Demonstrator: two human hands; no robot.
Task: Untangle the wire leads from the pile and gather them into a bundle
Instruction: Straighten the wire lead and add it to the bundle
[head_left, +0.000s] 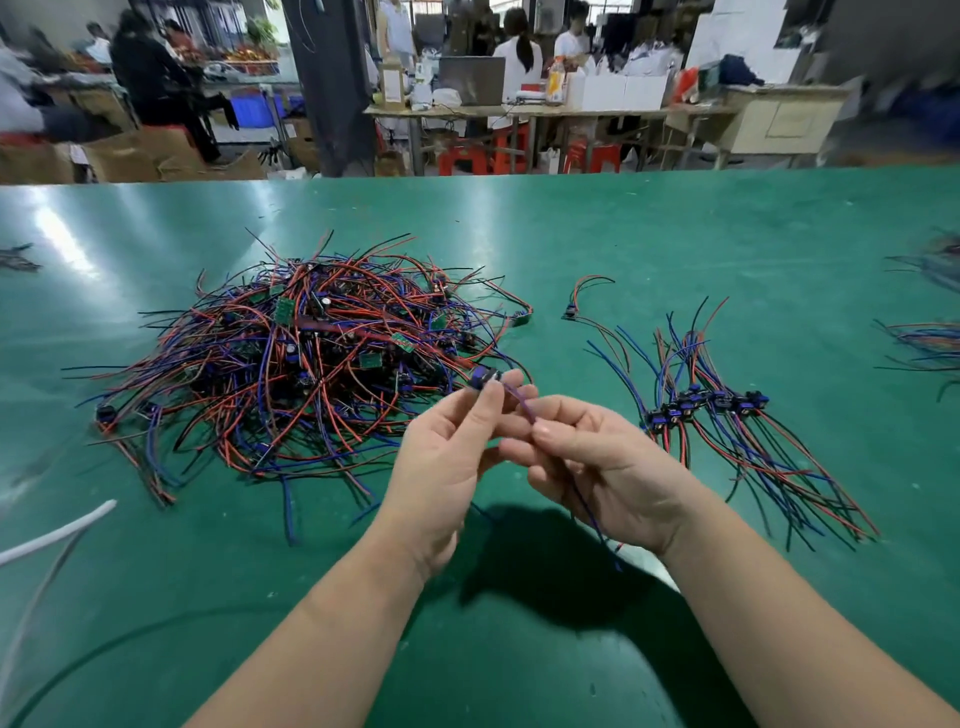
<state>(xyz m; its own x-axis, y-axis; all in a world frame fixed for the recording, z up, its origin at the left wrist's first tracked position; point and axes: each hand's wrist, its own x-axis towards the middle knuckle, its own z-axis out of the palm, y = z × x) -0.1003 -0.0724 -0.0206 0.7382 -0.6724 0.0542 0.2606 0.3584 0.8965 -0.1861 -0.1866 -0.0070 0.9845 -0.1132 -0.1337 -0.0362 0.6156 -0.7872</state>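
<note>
Left hand (447, 452) and right hand (602, 462) close together, both pinching one wire lead (524, 408); one pile (311, 364) left of them, one bundle (727, 415) right.

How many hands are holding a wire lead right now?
2. The left hand pinches the lead near its connector, beside the tangled pile; the right hand grips its wires.

Table (675, 234) green; pile (311, 358) red, blue, black wires; boards (283, 310) green.
</note>
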